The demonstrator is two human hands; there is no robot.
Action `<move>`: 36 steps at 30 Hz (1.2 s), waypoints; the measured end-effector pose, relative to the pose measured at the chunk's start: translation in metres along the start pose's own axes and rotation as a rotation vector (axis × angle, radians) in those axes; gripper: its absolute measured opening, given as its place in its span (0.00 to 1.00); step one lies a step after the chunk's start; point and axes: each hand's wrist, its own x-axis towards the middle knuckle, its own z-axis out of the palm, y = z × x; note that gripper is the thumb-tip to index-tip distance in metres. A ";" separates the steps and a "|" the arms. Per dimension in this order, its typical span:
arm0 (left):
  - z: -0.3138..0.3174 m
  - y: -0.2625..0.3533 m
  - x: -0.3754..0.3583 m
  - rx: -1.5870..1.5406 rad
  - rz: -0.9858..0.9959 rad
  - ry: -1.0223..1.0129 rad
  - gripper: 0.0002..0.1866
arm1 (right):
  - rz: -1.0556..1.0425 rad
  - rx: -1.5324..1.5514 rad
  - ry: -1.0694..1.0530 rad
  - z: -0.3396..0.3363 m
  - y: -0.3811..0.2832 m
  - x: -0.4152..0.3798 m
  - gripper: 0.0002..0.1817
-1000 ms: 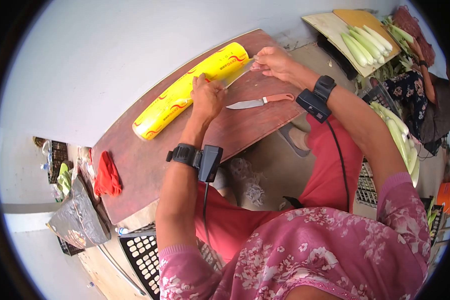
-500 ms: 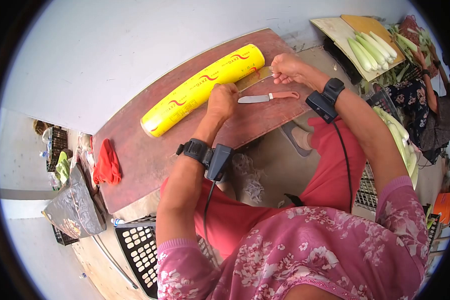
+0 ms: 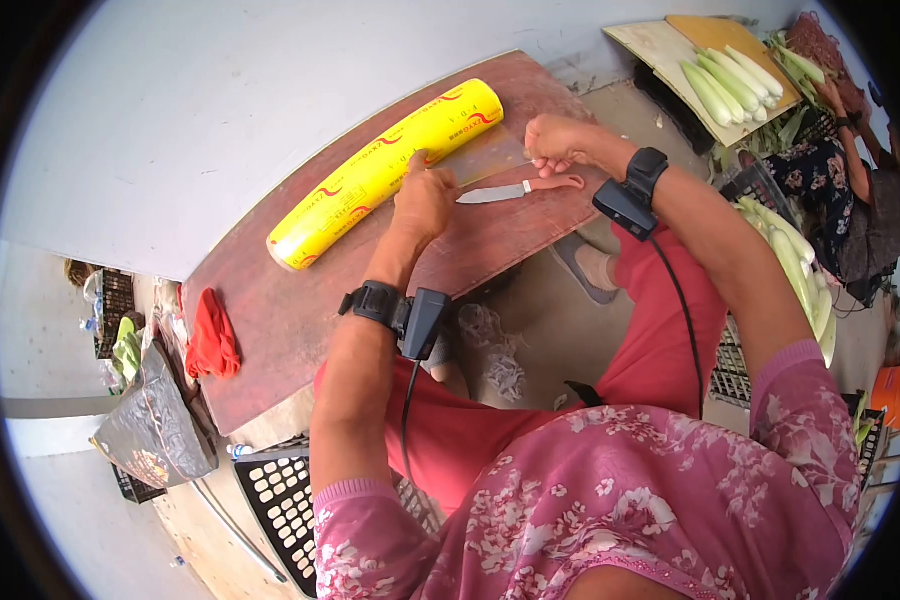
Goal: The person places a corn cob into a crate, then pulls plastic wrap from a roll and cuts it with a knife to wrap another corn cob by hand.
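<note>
A yellow roll of clear film (image 3: 385, 170) with red print lies diagonally across the reddish wooden table (image 3: 280, 330). Beside the roll's near side, my left hand (image 3: 427, 198) is closed, its index finger or thumb reaching up to the roll. My right hand (image 3: 558, 145) is closed in a pinch to the right of the roll; a thin transparent sheet seems to stretch between the roll and both hands. A knife (image 3: 510, 192) with a pinkish handle lies on the table between my hands, its blade towards the left one.
A red cloth (image 3: 213, 335) lies at the table's left edge. Black crates (image 3: 280, 510) stand below. Pale green vegetables (image 3: 735, 85) rest on a board (image 3: 640, 45) at upper right, more at right beside a co-worker (image 3: 830, 180).
The view has shifted slightly. My right hand has moved a little down and closer to the knife's handle, and my left hand's finger now reaches up against the roll.
</note>
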 end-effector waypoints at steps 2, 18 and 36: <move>0.003 0.004 -0.006 -0.002 -0.032 -0.007 0.04 | -0.058 -0.042 0.010 0.002 0.005 0.002 0.13; 0.023 0.000 -0.017 0.007 0.000 -0.076 0.06 | -0.554 -0.800 0.206 0.013 0.008 0.018 0.47; 0.046 0.016 -0.076 0.285 -0.014 -0.151 0.28 | -0.539 -0.832 0.193 0.012 0.000 0.009 0.48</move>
